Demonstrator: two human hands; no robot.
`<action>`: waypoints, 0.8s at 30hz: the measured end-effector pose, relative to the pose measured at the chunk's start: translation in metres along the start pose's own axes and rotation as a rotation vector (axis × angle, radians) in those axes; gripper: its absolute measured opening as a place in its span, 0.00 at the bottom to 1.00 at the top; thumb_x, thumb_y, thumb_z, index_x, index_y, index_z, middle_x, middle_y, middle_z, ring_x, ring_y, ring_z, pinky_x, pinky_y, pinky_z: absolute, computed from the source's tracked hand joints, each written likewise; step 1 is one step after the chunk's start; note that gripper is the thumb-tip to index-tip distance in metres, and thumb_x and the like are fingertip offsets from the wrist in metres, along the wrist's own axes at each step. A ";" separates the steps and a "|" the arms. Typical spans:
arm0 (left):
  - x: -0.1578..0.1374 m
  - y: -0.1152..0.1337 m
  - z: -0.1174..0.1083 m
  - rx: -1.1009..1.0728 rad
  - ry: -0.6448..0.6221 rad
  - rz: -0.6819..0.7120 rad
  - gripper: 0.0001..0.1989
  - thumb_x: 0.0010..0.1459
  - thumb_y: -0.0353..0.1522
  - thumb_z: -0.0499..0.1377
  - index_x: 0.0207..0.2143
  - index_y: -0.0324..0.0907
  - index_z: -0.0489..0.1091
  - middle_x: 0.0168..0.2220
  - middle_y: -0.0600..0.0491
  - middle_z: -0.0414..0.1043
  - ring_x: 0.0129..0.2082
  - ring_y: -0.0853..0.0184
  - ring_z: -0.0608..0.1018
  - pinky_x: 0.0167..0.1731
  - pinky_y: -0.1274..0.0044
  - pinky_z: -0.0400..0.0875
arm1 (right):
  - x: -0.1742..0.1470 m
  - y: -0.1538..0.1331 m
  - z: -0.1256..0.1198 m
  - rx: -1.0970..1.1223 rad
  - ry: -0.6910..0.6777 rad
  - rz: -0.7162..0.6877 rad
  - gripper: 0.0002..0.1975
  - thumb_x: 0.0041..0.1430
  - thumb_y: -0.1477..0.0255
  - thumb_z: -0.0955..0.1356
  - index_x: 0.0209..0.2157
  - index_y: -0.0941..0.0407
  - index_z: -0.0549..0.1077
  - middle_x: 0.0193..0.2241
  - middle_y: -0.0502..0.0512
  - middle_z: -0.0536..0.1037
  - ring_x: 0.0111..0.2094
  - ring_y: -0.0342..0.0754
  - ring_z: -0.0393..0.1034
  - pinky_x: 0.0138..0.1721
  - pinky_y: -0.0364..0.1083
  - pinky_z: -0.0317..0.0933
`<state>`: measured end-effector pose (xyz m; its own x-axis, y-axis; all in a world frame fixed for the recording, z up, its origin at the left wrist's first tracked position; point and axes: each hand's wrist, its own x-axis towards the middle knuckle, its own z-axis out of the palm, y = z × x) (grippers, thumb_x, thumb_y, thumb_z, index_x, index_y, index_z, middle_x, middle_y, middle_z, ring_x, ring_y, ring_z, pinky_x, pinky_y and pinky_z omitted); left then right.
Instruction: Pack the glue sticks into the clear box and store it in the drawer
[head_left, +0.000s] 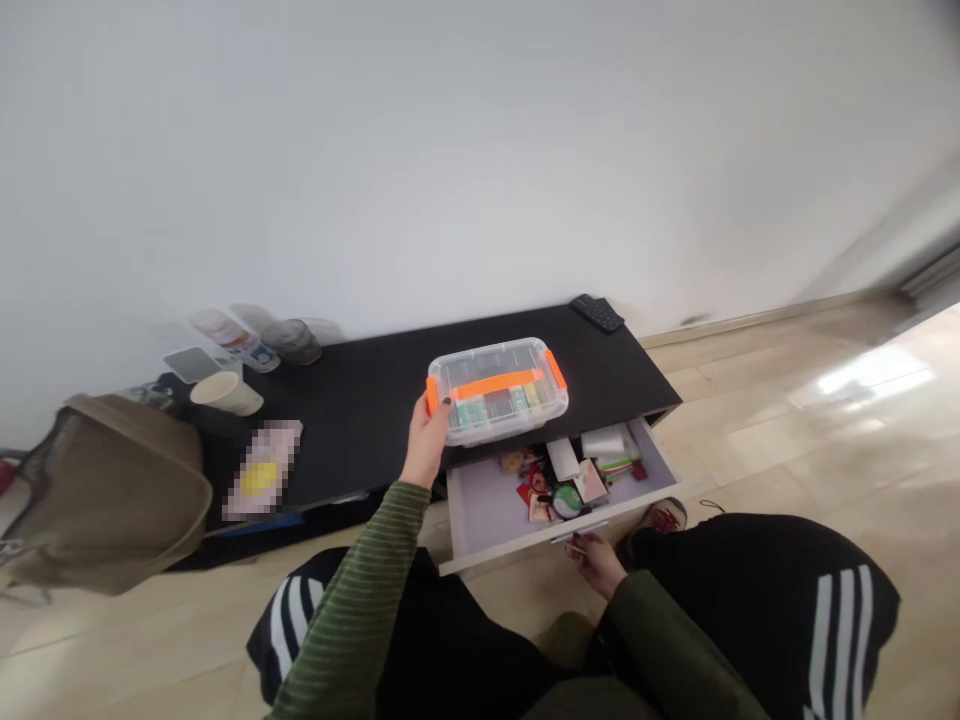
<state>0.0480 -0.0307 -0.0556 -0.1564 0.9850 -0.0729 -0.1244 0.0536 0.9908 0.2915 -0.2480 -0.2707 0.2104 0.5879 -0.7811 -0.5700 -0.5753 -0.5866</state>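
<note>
My left hand (pixel 426 440) clamped left end of see-through plastic box with orange clips (pixel 499 390), thumb on top. Box was over long black table (pixel 367 385), near front edge, by open white drawer (pixel 476 505) of jumbled small things (pixel 564 490). My right hand (pixel 596 563) curled by drawer's handle (pixel 579 533); could not tell if fingers gripped.

The head camera looks out from above the person's knees (pixel 757 590), facing forward and steeply down, near the open drawer (pixel 480 500) and worktop (pixel 367 385); its wide view reaches the wall (pixel 480 160) beyond, which fills the upper part.
</note>
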 end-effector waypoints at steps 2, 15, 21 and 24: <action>-0.006 0.000 -0.003 -0.006 0.008 0.011 0.26 0.55 0.40 0.62 0.55 0.39 0.68 0.51 0.45 0.73 0.47 0.64 0.77 0.49 0.71 0.71 | -0.012 0.005 -0.007 0.000 0.019 0.038 0.10 0.51 0.80 0.71 0.27 0.54 0.65 0.23 0.49 0.73 0.22 0.43 0.73 0.21 0.38 0.62; -0.042 0.010 -0.017 -0.046 -0.016 -0.084 0.24 0.51 0.38 0.64 0.49 0.38 0.71 0.46 0.47 0.75 0.44 0.63 0.78 0.46 0.71 0.72 | -0.118 -0.124 0.022 -0.529 -0.507 -0.280 0.23 0.54 0.51 0.71 0.38 0.58 0.77 0.39 0.61 0.80 0.36 0.52 0.78 0.34 0.47 0.72; -0.074 0.002 -0.024 0.021 -0.148 -0.085 0.23 0.52 0.36 0.63 0.51 0.39 0.71 0.46 0.47 0.76 0.43 0.61 0.78 0.43 0.72 0.73 | -0.103 -0.170 0.053 -0.206 -0.198 -0.680 0.30 0.57 0.52 0.69 0.58 0.49 0.68 0.60 0.58 0.68 0.58 0.54 0.65 0.52 0.52 0.67; -0.101 -0.011 -0.024 0.041 -0.120 -0.079 0.24 0.55 0.39 0.62 0.54 0.43 0.69 0.52 0.47 0.74 0.50 0.59 0.76 0.49 0.70 0.72 | -0.103 -0.162 0.057 -0.367 -0.179 -0.694 0.28 0.60 0.53 0.67 0.58 0.51 0.67 0.55 0.57 0.72 0.55 0.54 0.66 0.54 0.51 0.64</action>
<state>0.0421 -0.1349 -0.0616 -0.0288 0.9899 -0.1391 -0.0915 0.1360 0.9865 0.3172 -0.1832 -0.0827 0.2725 0.9442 -0.1849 -0.0518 -0.1775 -0.9828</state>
